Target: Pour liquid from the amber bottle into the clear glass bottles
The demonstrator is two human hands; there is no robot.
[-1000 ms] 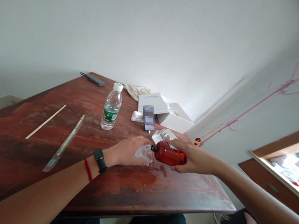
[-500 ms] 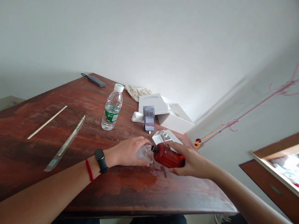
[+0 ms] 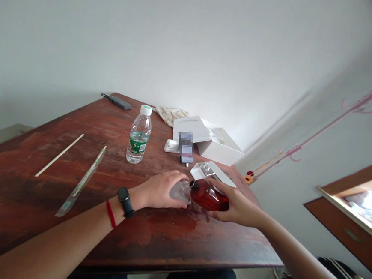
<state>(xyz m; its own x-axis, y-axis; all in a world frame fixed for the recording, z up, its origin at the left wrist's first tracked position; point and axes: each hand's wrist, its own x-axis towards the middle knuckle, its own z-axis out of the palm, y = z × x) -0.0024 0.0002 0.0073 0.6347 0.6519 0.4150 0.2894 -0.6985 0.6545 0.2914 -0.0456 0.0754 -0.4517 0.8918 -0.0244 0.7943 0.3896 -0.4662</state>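
My left hand (image 3: 164,188) is closed around a clear plastic cup (image 3: 181,192), tilted so its mouth faces right. In my right hand (image 3: 237,202) lies a reddish-brown bottle (image 3: 209,195), tipped on its side with its dark open neck pointing left at the cup. The neck sits at the cup's rim; whether the two touch I cannot tell. Some liquid shows inside the brown bottle. Beneath both hands a wet patch (image 3: 180,226) glistens on the wooden table (image 3: 142,244).
A capped water bottle (image 3: 138,136) with a green label stands left of centre. Chopsticks lie at the left, one loose (image 3: 60,155), one in a wrapper (image 3: 81,182). Behind my hands are a phone (image 3: 186,148), a white tray (image 3: 212,173), a white box (image 3: 220,147) and a cloth (image 3: 171,114).
The view has shifted slightly. Both hands keep their grips, and the brown bottle stays tipped at the cup with little visible movement.
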